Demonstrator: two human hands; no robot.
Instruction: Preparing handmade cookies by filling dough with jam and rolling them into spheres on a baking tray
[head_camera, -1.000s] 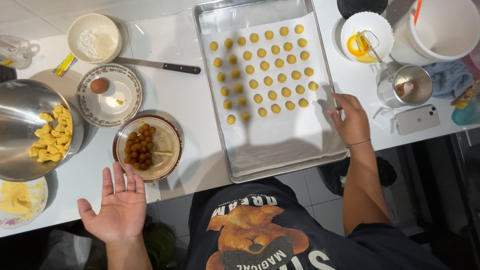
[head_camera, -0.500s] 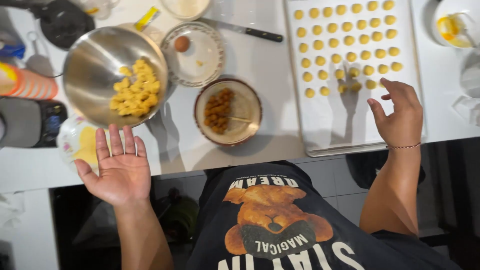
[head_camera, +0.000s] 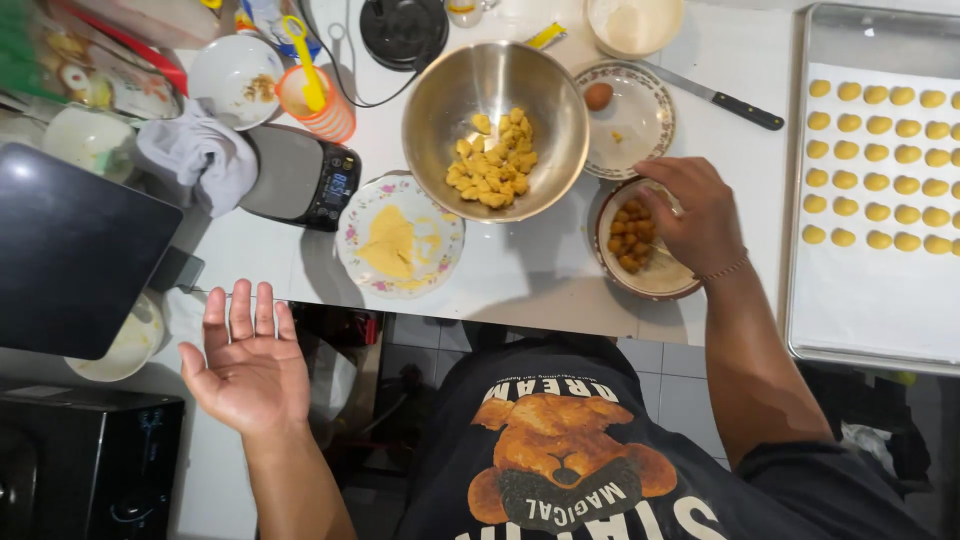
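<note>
Brown balls in the small bowl, at four o'clock from the steel bowl, look light, soft and easily squashed, best pinched gently from above; right hand curls loosely over them, grasp hidden, left hand spread open and empty

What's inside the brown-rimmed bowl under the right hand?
The brown-rimmed bowl holds a cluster of small brown balls on its left side. The right hand reaches in and covers the right and upper part, so anything there is hidden.
</note>
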